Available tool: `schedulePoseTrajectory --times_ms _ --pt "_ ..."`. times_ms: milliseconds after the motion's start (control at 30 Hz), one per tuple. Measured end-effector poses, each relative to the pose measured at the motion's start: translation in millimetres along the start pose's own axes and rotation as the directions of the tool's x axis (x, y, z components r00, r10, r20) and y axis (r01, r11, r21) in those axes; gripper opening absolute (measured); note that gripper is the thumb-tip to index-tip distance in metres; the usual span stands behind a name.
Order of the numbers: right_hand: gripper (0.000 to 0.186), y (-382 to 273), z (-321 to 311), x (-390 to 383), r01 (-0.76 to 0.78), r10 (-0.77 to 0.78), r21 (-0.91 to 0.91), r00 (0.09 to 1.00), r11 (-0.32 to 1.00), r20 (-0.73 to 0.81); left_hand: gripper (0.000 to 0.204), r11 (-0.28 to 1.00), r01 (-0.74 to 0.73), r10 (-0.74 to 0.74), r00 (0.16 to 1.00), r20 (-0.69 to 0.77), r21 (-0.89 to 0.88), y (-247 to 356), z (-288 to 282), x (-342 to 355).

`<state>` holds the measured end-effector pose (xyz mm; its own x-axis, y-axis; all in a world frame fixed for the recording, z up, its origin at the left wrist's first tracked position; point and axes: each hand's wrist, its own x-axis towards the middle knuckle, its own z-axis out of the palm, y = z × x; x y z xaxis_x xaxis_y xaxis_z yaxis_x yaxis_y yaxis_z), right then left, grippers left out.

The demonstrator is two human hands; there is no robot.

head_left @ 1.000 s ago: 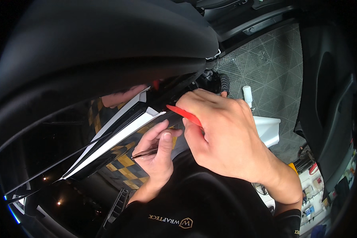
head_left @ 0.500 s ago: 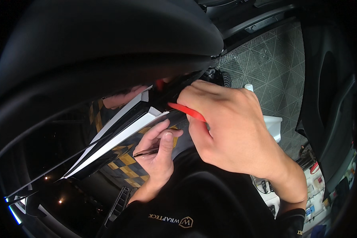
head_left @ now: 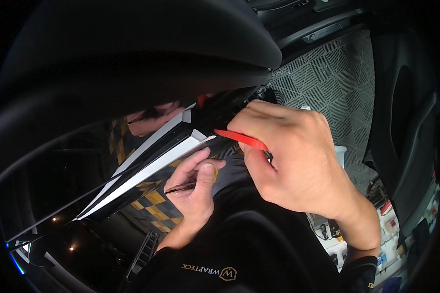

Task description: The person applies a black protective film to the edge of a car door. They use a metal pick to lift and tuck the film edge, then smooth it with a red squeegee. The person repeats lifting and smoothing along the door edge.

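My right hand is closed around a flat red plastic tool, its tapered tip pointing left beside the end of a long white strip. My right fingertips are hidden behind the hand, against the dark door edge. Lower and to the left, my left hand faces palm up with curled fingers, just below the strip. A thin dark, pen-like tool lies in its grip; its exact kind is unclear. The strip runs along a glossy black panel, which mirrors the strip and my left hand.
A large dark padded panel fills the upper left. Patterned grey matting lies beyond my right hand, with a black door panel at the right. Yellow and grey checkered flooring shows below the strip. Small items lie on white shelving at lower right.
My right hand and the red tool have shifted slightly to the right in the picture, as has the strip's near end. My left hand has stayed almost in place.
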<state>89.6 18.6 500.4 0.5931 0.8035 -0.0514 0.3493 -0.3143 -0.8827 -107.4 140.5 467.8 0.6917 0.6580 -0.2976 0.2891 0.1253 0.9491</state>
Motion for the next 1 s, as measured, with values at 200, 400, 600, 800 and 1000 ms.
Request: schedulePoseTrajectory --times_ms 200,400,600,800,1000 --pt "0.021 2.4 2.0 -0.1 -0.062 0.062 0.037 0.998 0.997 0.019 0.025 1.0 -0.004 0.004 1.0 -0.001 -0.014 -4.8 -2.2 -0.1" --pt "0.02 5.3 0.2 4.7 -0.066 0.066 0.013 0.998 0.998 0.019 0.024 1.0 0.006 -0.006 1.0 0.017 0.007 -3.7 -4.4 3.7" --pt "0.019 -2.1 1.8 -1.4 -0.07 0.071 0.088 0.997 0.994 -0.001 0.025 1.0 -0.01 0.01 1.0 0.011 0.029 -3.3 -5.3 2.2" --pt "0.02 -4.2 -1.6 1.3 -0.115 0.111 0.048 0.991 0.992 0.073 0.025 0.999 -0.008 0.007 1.0 0.026 0.031 -2.1 -7.7 1.7" --pt "0.021 4.8 -7.1 5.2 -0.108 0.108 -0.001 0.992 0.994 0.068 0.025 0.999 -0.029 0.028 0.999 0.022 0.029 -4.1 0.3 3.7"
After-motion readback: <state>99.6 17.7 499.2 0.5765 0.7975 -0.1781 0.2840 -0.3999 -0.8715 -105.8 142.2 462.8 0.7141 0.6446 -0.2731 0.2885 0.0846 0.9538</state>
